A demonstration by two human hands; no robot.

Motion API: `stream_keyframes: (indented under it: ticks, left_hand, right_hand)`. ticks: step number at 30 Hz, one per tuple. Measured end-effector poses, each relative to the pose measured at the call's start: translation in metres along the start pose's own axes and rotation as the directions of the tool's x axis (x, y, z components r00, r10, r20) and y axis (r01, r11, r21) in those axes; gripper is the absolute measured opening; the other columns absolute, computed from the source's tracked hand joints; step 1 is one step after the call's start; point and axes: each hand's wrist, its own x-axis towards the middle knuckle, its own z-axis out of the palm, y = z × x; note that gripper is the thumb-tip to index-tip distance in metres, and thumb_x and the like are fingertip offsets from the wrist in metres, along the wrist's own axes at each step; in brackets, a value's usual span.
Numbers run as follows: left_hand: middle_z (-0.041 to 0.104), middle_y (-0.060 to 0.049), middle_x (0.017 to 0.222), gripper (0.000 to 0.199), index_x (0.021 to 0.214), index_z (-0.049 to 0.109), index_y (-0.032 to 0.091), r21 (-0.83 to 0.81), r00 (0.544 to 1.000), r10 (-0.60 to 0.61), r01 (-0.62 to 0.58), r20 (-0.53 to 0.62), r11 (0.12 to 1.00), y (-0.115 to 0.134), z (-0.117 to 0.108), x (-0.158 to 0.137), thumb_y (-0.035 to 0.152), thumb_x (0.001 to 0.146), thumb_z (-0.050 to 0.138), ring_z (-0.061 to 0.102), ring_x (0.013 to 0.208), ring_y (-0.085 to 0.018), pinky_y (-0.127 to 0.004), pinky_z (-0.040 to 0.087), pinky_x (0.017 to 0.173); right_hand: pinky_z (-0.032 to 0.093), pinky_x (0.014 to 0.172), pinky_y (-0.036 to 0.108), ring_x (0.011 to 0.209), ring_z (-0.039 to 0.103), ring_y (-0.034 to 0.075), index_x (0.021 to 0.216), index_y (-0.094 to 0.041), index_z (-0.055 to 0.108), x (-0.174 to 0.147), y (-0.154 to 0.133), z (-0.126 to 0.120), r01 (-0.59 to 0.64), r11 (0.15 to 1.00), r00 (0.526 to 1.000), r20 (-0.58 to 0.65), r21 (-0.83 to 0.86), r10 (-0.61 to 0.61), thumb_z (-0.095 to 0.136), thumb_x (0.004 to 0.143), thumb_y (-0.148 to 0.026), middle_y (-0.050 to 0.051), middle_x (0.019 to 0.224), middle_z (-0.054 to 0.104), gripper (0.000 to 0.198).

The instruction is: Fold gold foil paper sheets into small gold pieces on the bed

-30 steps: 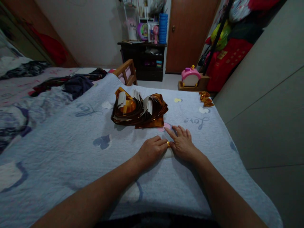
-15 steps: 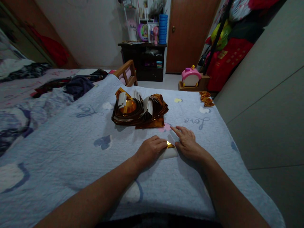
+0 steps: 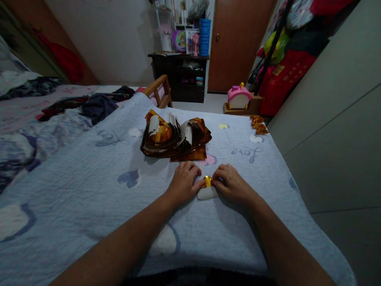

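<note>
A small sheet of gold foil paper (image 3: 208,181), white on its other side, lies partly folded between my hands on the bed cover. My left hand (image 3: 186,180) pinches its left end, thumb toward the middle. At the right end, my right hand (image 3: 230,182) grips the paper between thumb and curled fingers. The gold part bulges up a little, and a white strip shows along the near side. Just beyond my hands sits a big fanned stack of gold-and-white foil sheets (image 3: 175,147), with some sheets curled over.
Several folded gold foil pieces (image 3: 258,124) rest at the far right corner of the light blue quilted cover (image 3: 98,190). Dark clothes (image 3: 99,107) lie to the left. Behind are a dark cabinet (image 3: 178,79), a pink toy (image 3: 239,96) and a wooden door (image 3: 238,47).
My right hand has gone from spread fingers to gripping the paper's right end. My left fingers have shifted up and away, and the gold part now bulges upward.
</note>
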Motion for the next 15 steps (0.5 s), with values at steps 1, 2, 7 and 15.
stream_keyframes:
  ticks: [1, 2, 7, 15]
  left_hand:
    - [0.060, -0.008, 0.107, 0.019, 0.098, 0.065, 0.018, 0.013, 1.000, -0.010, 0.009, 0.027, 1.000, 0.001, 0.000, 0.000, 0.033, 0.087, 0.070, 0.052, 0.106, -0.028, -0.043, 0.045, 0.092]
    - [0.059, -0.008, 0.107, 0.020, 0.098, 0.065, 0.018, 0.023, 0.999, -0.014, 0.013, 0.048, 1.000, 0.003, -0.001, 0.001, 0.033, 0.087, 0.070, 0.051, 0.106, -0.028, -0.043, 0.044, 0.092]
    - [0.058, -0.007, 0.107, 0.015, 0.096, 0.063, 0.019, -0.002, 0.994, 0.024, -0.024, 0.105, 1.000, 0.008, -0.001, 0.002, 0.031, 0.088, 0.067, 0.049, 0.105, -0.026, -0.042, 0.042, 0.093]
    - [0.062, -0.004, 0.093, 0.011, 0.085, 0.060, 0.019, -0.170, 0.984, 0.126, -0.104, 0.125, 0.980, 0.012, -0.001, 0.004, 0.022, 0.084, 0.070, 0.051, 0.096, -0.024, -0.037, 0.042, 0.087]
  right_hand:
    - [0.040, 0.085, 0.037, 0.092, 0.053, 0.022, 0.087, -0.019, 0.071, 0.000, 0.000, 0.000, 0.005, 1.000, 1.000, 0.003, 0.005, -0.005, 0.060, 0.088, -0.012, 0.007, 0.091, 0.064, 0.012]
    - [0.040, 0.085, 0.037, 0.091, 0.053, 0.021, 0.087, -0.019, 0.071, 0.000, 0.001, 0.001, 0.011, 1.000, 1.000, 0.006, 0.012, -0.011, 0.059, 0.089, -0.012, 0.007, 0.091, 0.064, 0.014]
    - [0.040, 0.084, 0.036, 0.091, 0.053, 0.021, 0.088, -0.019, 0.071, 0.001, 0.002, 0.005, 0.007, 1.000, 1.000, 0.011, 0.006, -0.007, 0.058, 0.090, -0.013, 0.007, 0.092, 0.063, 0.014]
    - [0.041, 0.085, 0.037, 0.094, 0.051, 0.023, 0.096, -0.019, 0.066, -0.001, -0.002, 0.009, -0.013, 0.997, 0.998, -0.059, -0.081, 0.009, 0.062, 0.088, -0.019, 0.009, 0.100, 0.060, 0.009]
